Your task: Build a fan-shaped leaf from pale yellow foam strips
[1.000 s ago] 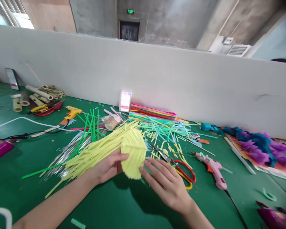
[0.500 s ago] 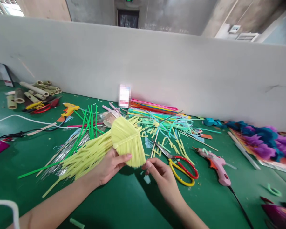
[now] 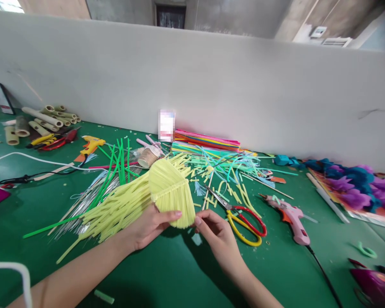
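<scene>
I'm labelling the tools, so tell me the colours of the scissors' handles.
One handle is red, the other handle yellow; best seen in the head view.

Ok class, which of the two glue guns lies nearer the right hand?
The pink glue gun, to the right of the scissors and the right hand. The yellow glue gun is much farther off, at the back left.

Pale-yellow leaf-shaped piece of fuzzy stems [image 3: 172, 194], finely striped by parallel ridges, matching yellow bundle of fuzzy stems [image 3: 122, 205], metal scissors [image 3: 230, 208] with one red and one yellow handle loop, pink-and-orange plastic glue gun [image 3: 295, 219], plain green worktop [image 3: 167, 278]
</scene>
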Demonstrator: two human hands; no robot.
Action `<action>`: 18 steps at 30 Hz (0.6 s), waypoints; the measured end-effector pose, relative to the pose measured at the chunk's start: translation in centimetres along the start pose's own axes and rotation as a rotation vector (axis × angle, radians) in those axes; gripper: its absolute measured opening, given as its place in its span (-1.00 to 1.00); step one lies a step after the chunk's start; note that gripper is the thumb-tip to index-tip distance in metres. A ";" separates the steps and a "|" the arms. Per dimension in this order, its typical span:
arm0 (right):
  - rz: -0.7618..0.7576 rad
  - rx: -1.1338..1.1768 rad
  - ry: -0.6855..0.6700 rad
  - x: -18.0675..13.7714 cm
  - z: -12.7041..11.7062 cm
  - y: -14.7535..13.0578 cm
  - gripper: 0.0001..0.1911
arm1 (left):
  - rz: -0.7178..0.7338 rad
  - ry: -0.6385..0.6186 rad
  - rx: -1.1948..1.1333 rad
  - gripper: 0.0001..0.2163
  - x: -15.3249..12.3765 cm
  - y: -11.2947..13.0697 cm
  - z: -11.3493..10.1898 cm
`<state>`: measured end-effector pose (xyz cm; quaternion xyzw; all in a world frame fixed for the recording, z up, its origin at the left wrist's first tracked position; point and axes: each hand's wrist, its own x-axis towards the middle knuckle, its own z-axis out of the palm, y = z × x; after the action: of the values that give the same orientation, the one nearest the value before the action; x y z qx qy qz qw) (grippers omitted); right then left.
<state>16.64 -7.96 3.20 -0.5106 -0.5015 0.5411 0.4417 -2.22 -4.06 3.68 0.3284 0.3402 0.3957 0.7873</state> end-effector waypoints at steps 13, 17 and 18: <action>0.015 0.002 -0.019 0.1 0.3 0.6 -0.66 | -0.043 0.052 0.033 -0.52 0.0 -0.3 0.1; 0.010 0.031 -0.023 0.0 0.4 0.4 -0.68 | -0.040 0.032 0.024 -0.55 -0.1 0.0 0.3; 0.009 0.035 -0.024 -0.1 0.4 0.3 -0.68 | -0.042 0.030 0.023 -0.56 -0.1 0.0 0.4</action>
<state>16.26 -8.10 2.85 -0.4984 -0.4949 0.5579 0.4420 -1.97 -4.20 3.92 0.3242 0.3631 0.3802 0.7865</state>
